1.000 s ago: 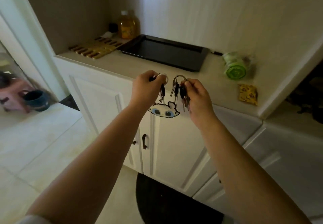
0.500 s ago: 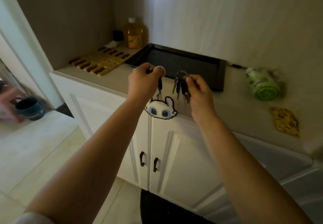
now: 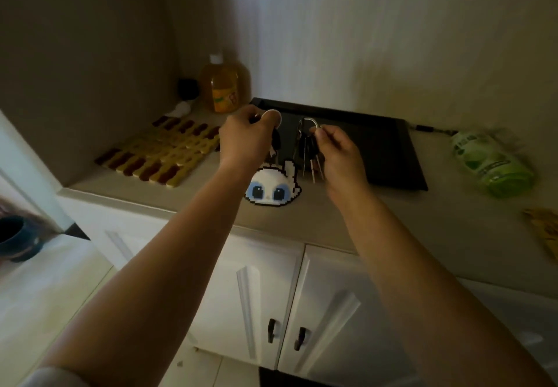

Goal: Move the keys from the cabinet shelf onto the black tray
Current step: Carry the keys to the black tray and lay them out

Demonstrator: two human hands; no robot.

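My left hand grips a key ring with a white tag and a black key; a white pixel-art charm with blue eyes dangles below it. My right hand pinches a silver carabiner ring carrying a bunch of keys that hang straight down. Both sets are held in the air over the front left edge of the black tray, which lies on the beige cabinet shelf against the back wall.
A yellow and brown slatted mat lies left of the tray. An orange bottle and a small dark jar stand in the back corner. A green pack and a yellow packet lie at the right. White cabinet doors are below.
Both hands have carried the keys forward and up, from in front of the cabinet doors to over the tray's front edge. The view has moved closer to the shelf.
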